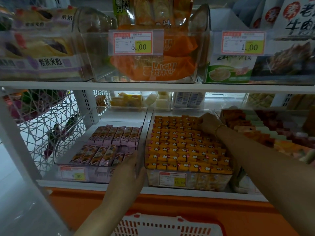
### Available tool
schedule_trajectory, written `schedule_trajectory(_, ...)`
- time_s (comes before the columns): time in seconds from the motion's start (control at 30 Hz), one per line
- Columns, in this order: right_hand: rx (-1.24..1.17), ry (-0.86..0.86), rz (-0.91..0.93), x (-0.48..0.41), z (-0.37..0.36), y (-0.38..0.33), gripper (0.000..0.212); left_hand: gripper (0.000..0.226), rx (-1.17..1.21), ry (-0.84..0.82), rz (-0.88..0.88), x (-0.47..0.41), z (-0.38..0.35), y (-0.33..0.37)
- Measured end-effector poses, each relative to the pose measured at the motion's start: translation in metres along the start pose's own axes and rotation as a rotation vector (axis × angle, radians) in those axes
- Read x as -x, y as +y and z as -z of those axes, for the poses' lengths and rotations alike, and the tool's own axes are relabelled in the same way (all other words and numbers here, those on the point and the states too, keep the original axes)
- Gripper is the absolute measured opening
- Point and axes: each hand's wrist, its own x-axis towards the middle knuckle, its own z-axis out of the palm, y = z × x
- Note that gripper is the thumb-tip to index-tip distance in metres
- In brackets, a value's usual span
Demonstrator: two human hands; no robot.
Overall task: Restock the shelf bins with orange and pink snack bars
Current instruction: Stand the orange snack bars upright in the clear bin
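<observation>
1. Store shelving [153, 86] is filling the view, with clear bins sitting side by side on the lower level and a red and white basket [163, 225] showing at the bottom edge.
2. Orange snack bars [184, 147] are packing the middle bin [204, 180] in tight rows, nearly to its rim. Pink snack bars [105, 145] are lying in two loose rows in the left bin [95, 176], with bare floor showing behind them.
3. The right hand [208, 122], a bracelet [219, 127] on its wrist, is reaching to the far right corner of the middle bin, fingers bending down onto the back row. Whether it is pinching a bar or only pressing one level, I cannot tell.
4. The left hand [127, 169] is resting at the front right corner of the left bin, fingers lying by the nearest pink bars. Whether it is gripping one is not showing.
5. Judging by the wrappers, these bars are looking light and slim, with slick film that is likely sliding easily. Each is probably best pinched across its long sides near the middle, not by a crimped end.
6. The orange side is looking close to full, while the pink side is still needing stock.
</observation>
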Motion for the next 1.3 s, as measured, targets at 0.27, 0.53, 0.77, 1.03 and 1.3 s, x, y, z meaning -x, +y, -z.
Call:
schedule_trajectory(0.27, 0.232, 0.064, 0.183, 0.002, 0.015, -0.002, 0.019, 0.033, 0.027, 0.003, 0.032, 0.002, 0.001, 0.005)
schedule_trajectory(0.53, 0.614, -0.049, 0.162, 0.008, 0.039, 0.007, 0.012, 0.050, -0.063, 0.040, -0.010, 0.005, -0.005, 0.012)
schedule_trajectory(0.77, 0.541, 0.032, 0.197, 0.018, 0.043, 0.009, 0.011, 0.052, -0.226, -0.179, -0.063, 0.012, -0.017, 0.029)
schedule_trajectory(1.03, 0.169, 0.455, 0.373, 0.094, 0.067, -0.026, 0.016, 0.045, -0.077, -0.191, 0.024, 0.014, -0.018, 0.031)
schedule_trajectory(1.3, -0.963, -0.169, 0.037, 0.163, 0.038, -0.048, 0.013, 0.045, 0.752, -0.242, 0.470, 0.010, 0.000, 0.051)
